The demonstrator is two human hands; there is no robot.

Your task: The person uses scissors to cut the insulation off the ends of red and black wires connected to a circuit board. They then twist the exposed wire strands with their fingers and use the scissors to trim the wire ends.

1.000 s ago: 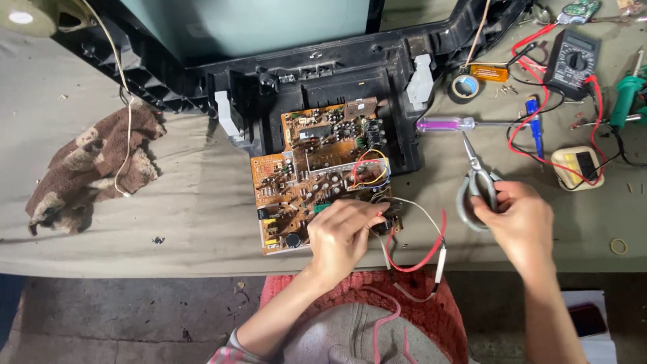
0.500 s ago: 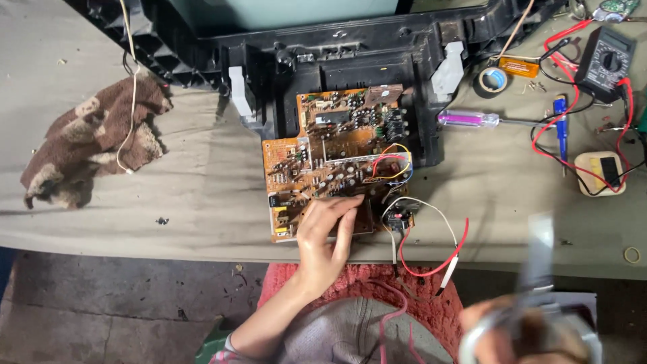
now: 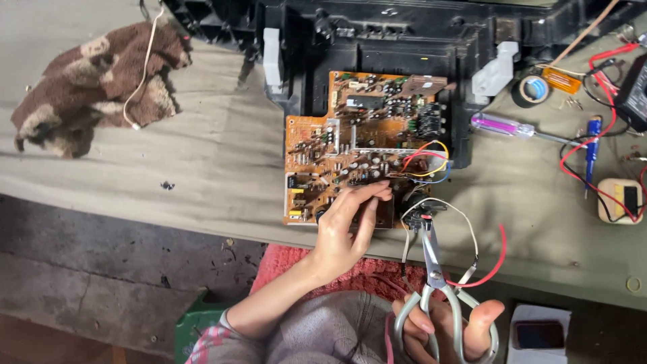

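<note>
Scissors (image 3: 435, 283) have come up from the blurred lower corner; my right hand (image 3: 448, 327) grips their grey handles, blades nearly closed at the wire bundle (image 3: 421, 212). My left hand (image 3: 344, 226), fingers spread and holding nothing, presses the orange circuit board (image 3: 357, 145) beside the black casing (image 3: 404, 34).

You have one view only, from the camera on your head. It looks almost straight down over the near edge of the worktop (image 3: 168, 182), close enough that the circuit board (image 3: 364, 145) fills the middle. Your left hand (image 3: 347, 226) comes in from the bottom, and your right hand (image 3: 448, 330) is cut by the lower edge. The top edge crops the black casing (image 3: 404, 34); the floor (image 3: 101, 269) shows lower left.
</note>
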